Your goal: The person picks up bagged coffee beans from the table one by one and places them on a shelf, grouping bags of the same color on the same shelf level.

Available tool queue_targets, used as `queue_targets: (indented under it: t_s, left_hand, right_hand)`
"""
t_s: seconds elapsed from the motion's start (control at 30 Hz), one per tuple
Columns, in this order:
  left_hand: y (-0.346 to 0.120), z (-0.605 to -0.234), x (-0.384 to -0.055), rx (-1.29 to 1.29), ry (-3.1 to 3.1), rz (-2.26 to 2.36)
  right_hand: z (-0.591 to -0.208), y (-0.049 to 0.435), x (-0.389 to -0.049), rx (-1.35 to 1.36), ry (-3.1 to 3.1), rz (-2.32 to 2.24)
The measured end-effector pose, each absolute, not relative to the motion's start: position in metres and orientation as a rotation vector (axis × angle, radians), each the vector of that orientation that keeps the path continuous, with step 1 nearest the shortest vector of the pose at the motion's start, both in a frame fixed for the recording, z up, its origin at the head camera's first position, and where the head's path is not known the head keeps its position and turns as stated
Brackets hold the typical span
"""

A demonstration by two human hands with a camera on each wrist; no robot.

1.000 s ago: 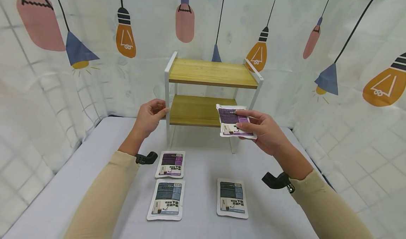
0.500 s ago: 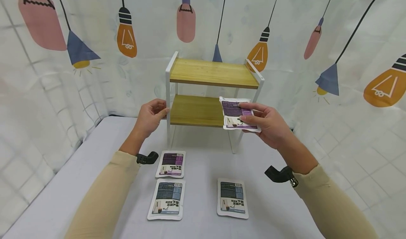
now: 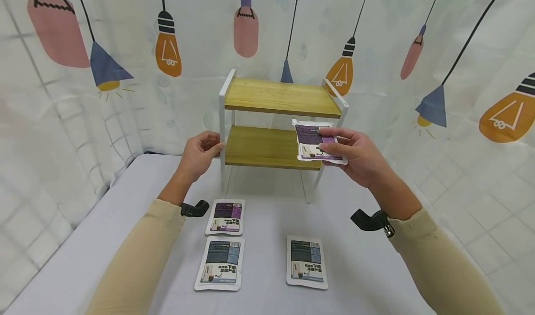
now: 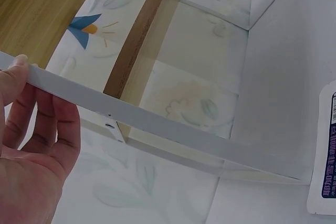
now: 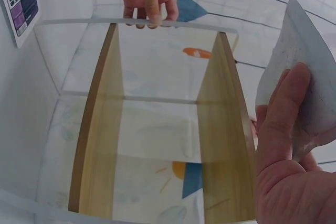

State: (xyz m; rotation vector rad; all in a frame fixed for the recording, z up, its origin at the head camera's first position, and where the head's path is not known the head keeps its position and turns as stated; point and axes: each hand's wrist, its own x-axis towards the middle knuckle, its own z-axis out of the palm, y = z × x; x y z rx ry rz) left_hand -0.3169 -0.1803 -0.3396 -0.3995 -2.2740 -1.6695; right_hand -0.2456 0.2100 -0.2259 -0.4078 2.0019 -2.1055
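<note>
A two-tier shelf rack [image 3: 271,147] with wooden boards and a white frame stands towards the back of the table. My left hand [image 3: 199,154] grips its left upright [image 4: 157,120], thumb on one side and fingers on the other. My right hand [image 3: 357,158] pinches a white pouch [image 3: 308,136] with a purple label, thumb on the label side. This pouch hangs in the air before the rack's right side, between the heights of the two boards. In the right wrist view the pouch [image 5: 315,56] shows its plain side; whether a second one lies behind it, I cannot tell.
On the table [image 3: 263,254], another purple-labelled pouch [image 3: 225,216] lies at the left. Nearer me lies a blue-grey-labelled pouch [image 3: 219,263], and a similar dark-labelled pouch [image 3: 307,261] lies to its right. A lamp-patterned curtain [image 3: 200,31] surrounds the table.
My right hand has lifted the purple-labelled pouch upward and slightly to the right. The left hand stays on the rack's upright, and the pouches on the table have not moved.
</note>
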Motion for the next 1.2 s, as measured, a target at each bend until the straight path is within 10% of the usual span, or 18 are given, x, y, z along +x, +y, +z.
queue_targets:
  t_s: [1.2]
  left_hand:
    - [-0.181, -0.343, -0.320, -0.388, -2.262, -1.646]
  right_hand:
    - [-0.202, 0.205, -0.275, -0.374, 2.014, -2.164]
